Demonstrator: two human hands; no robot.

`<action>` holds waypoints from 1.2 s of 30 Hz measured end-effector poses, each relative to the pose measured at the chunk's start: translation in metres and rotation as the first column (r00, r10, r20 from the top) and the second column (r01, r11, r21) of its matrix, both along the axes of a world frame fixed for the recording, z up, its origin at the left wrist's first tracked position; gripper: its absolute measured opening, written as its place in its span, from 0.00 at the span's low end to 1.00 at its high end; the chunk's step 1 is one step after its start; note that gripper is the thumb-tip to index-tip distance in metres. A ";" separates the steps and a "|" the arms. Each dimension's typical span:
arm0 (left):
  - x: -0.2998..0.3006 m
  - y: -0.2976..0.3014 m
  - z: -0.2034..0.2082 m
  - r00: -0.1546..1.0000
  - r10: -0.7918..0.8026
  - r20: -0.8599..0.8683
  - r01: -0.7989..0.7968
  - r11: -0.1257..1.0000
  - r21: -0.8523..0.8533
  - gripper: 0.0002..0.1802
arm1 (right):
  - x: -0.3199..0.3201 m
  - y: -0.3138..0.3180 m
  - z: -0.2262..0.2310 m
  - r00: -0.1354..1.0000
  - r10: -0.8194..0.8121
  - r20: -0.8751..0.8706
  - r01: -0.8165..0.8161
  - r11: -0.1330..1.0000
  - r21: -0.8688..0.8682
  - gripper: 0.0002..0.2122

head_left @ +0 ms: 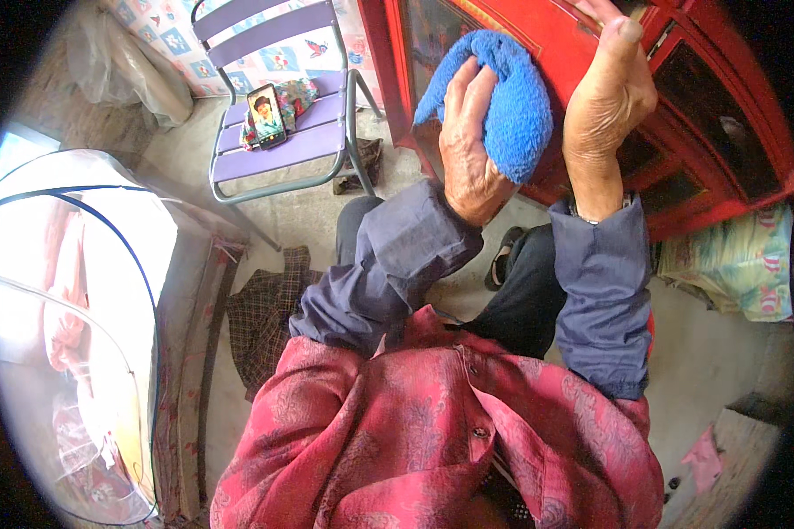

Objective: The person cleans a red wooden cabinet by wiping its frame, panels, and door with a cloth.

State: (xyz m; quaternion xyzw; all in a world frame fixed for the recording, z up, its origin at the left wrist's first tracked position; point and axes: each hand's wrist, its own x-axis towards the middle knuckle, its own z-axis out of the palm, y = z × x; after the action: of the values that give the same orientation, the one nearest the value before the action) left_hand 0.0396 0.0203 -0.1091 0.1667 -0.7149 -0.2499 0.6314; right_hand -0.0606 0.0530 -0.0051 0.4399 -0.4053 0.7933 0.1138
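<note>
My left hand [469,145] presses on a fluffy blue cloth [518,110], its fingers lying over the folds. The cloth is bunched up in front of the dark glass panel of a red cabinet [573,62]. Whether it touches the glass, I cannot tell. To the right, my right hand [610,101] is raised at the cabinet's front with the thumb up and the fingers stretched toward the top edge of the view. Nothing shows in that hand, and some of its fingers are hidden behind the thumb and palm.
A purple slatted chair [278,163] holds a phone [266,116] and a flowered cloth [302,95]. A checked garment [265,309] lies on the concrete floor. At left stands a bed under a clear-walled net [154,264]. Patterned fabric [741,264] hangs below the cabinet.
</note>
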 end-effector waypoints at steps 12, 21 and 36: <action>0.027 0.024 -0.034 0.924 -0.344 -0.165 0.382 0.847 0.371 0.31 | -0.003 0.006 -0.003 0.930 0.367 0.005 -0.366 0.928 0.065 0.25; 0.065 0.027 -0.019 0.914 -0.219 -0.342 0.329 0.894 0.306 0.26 | 0.023 0.026 0.011 0.977 0.136 -0.163 -0.100 0.972 0.213 0.21; 0.076 0.107 0.021 0.876 -0.289 0.386 0.375 0.912 -0.167 0.21 | 0.041 0.197 -0.118 0.869 0.255 0.424 -0.474 0.677 0.563 0.23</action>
State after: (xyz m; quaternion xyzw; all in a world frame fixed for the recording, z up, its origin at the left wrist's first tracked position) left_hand 0.1152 0.1268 -0.0884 0.0065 -0.8591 -0.2341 0.4551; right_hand -0.0193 0.2504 -0.1235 0.3932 -0.5703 0.6671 -0.2741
